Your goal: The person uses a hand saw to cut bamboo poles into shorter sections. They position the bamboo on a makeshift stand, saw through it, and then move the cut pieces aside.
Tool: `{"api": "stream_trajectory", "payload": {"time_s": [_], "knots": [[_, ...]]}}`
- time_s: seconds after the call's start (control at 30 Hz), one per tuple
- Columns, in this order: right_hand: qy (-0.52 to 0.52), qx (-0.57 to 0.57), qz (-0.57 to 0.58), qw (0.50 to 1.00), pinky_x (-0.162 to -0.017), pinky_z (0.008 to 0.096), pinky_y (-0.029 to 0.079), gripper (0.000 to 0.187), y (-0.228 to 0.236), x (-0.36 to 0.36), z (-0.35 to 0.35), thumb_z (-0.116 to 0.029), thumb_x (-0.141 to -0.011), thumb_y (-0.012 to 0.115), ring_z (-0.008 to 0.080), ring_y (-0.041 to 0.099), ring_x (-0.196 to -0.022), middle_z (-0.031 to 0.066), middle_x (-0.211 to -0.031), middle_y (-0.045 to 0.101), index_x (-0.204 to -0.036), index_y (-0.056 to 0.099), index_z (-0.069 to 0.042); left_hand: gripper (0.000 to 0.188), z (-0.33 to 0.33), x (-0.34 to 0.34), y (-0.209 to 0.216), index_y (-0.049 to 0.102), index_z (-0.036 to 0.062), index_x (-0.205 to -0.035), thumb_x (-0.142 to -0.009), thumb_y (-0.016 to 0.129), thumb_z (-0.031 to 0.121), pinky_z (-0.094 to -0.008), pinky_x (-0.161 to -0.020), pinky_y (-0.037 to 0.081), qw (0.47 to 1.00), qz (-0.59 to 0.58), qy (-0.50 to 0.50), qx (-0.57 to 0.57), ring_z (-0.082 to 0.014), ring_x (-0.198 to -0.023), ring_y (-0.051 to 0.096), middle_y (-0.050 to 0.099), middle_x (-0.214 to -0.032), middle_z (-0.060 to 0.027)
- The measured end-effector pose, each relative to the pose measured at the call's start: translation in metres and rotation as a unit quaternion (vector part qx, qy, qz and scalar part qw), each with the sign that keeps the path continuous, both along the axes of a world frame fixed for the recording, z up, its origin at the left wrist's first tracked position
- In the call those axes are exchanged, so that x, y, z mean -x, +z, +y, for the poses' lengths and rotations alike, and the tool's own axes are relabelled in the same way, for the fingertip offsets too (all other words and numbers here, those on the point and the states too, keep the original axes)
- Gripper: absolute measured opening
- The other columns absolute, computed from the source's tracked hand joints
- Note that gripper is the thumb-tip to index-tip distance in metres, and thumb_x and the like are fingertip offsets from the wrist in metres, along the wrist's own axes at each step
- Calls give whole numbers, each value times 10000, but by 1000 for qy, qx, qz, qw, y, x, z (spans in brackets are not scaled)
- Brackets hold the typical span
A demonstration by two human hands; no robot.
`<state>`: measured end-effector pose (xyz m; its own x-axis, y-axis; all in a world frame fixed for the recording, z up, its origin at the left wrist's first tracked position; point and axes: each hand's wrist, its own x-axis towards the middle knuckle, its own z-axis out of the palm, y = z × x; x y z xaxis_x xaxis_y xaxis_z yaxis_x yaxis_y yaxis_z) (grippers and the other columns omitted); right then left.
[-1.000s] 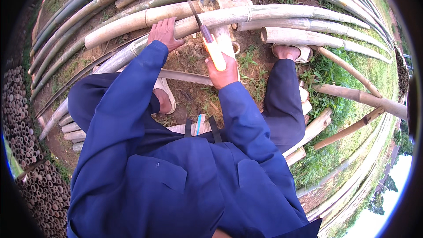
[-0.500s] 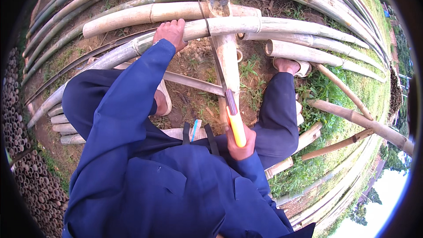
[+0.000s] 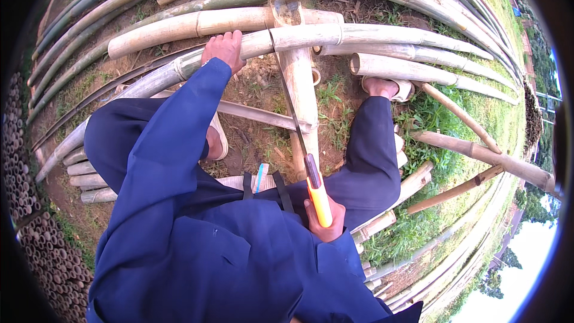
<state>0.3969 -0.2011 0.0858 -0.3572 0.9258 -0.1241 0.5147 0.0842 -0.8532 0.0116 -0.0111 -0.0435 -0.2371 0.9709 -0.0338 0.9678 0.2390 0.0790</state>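
My right hand [image 3: 327, 220] is wrapped round the orange and yellow handle of a hand saw [image 3: 289, 97], close to my body. The long narrow blade points away from me, and its far end lies against a pale bamboo pole [image 3: 323, 34]. That pole runs crosswise in front of me, over an upright-looking thick bamboo support [image 3: 297, 78] with a notch near its far end. Just left of the blade, my left hand [image 3: 225, 51] grips the same pole from above, fingers curled over it.
Many long bamboo poles [image 3: 179, 27] lie side by side beyond the work. Stacked cut bamboo tubes [image 3: 54, 257] fill the left edge. A split bamboo strip [image 3: 263, 113] lies between my feet. Propped poles [image 3: 478, 154] stand at the right over grass.
The saw has been drawn back toward me, so less blade reaches past the pole. My left hand keeps its hold, and the whole view has shifted slightly.
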Motion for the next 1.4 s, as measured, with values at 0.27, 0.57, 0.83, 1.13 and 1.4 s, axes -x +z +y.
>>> {"api": "stream_trajectory", "payload": {"time_s": [0.27, 0.57, 0.83, 1.13, 1.4], "knots": [[-17, -4, 64, 998, -655, 309, 502, 104, -82, 132, 162, -44, -901, 721, 126, 608, -688, 58, -759, 670, -975, 702, 28, 582, 12, -8, 8, 552, 87, -1146, -711, 867, 311, -435, -957, 528, 1000, -14, -13, 8, -331, -1084, 675, 689, -1084, -128], [-4, -10, 13, 1000, -698, 339, 563, 300, -9, 5, 6, -30, -885, 726, 272, 749, -745, 181, -845, 728, -1179, 706, 24, 544, -2, -2, 2, 562, 84, -1116, -732, 857, 331, -417, -947, 524, 1000, -14, -1, -2, -313, -1065, 686, 698, -1083, -128], [-20, -44, 52, 997, -625, 417, 524, 139, -71, 141, 174, -113, -882, 706, 354, 676, -635, 211, -696, 649, -874, 672, 22, 562, 11, -10, 5, 565, 98, -1132, -720, 857, 342, -425, -961, 528, 1000, -14, -18, 12, -316, -1093, 677, 694, -1133, -119], [-22, -12, 6, 1000, -674, 338, 567, 260, -1, 19, 14, -17, -883, 713, 307, 758, -737, 198, -812, 717, -1141, 716, 15, 577, -1, -3, -4, 553, 90, -1143, -717, 863, 325, -415, -942, 529, 1000, -5, -4, -9, -311, -1044, 694, 692, -1092, -126], [3, -28, 36, 999, -563, 328, 486, 116, -27, 23, 59, -10, -891, 707, 234, 634, -557, 149, -738, 665, -1002, 702, 25, 591, 13, 10, -11, 548, 82, -1166, -719, 860, 309, -437, -957, 518, 999, -22, -34, -1, -343, -1093, 674, 687, -1128, -147]]}}
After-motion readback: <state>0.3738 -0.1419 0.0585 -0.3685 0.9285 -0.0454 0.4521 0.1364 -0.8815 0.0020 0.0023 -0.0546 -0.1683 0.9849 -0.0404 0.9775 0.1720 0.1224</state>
